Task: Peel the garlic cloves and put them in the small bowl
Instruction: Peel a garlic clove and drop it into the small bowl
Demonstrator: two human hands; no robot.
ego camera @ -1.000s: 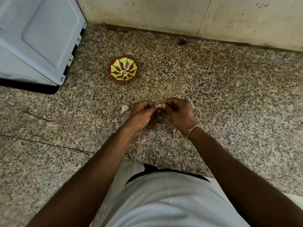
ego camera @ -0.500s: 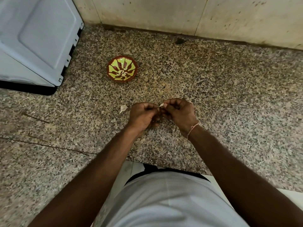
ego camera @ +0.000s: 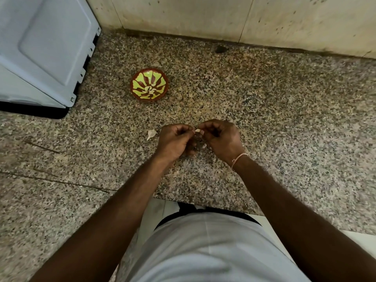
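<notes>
Both hands meet over the middle of the speckled granite counter. My left hand [ego camera: 175, 140] and my right hand [ego camera: 220, 137] pinch a small pale garlic clove [ego camera: 197, 130] between their fingertips. Another garlic clove [ego camera: 151, 134], still in its skin, lies on the counter just left of my left hand. The small bowl [ego camera: 149, 84], brown with a yellow-green petal pattern, stands farther back and to the left, with a few pale peeled cloves in its centre.
A light blue appliance [ego camera: 40, 49] fills the back left corner. The tiled wall [ego camera: 223, 17] runs along the back. Thin dark sticks [ego camera: 42, 147] lie on the counter at the left. The counter's front edge [ego camera: 203, 202] is right against my body.
Both hands have stayed together on the clove with only small finger shifts. The view has drifted slightly.
</notes>
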